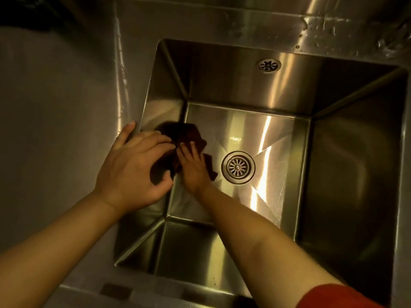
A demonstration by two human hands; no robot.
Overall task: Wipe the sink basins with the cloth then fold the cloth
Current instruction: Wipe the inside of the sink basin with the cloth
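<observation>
cloth (pixel 188 135): dark brown, crumpled, on basin floor at left wall
right hand (pixel 193 166): flat, fingers spread, pressing cloth
left hand (pixel 131 165): fingers loosely curled, resting on sink (pixel 355 134) left rim, overlapping cloth
drain (pixel 238 167): just right of cloth

No legible text anywhere (labels too blurred)

Head view, steeply down, close over sink basin (pixel 355 152)

Dim warm light; grey counter (pixel 55 107) at left; wet steel backsplash (pixel 333 25) behind, streaked with glare
</observation>
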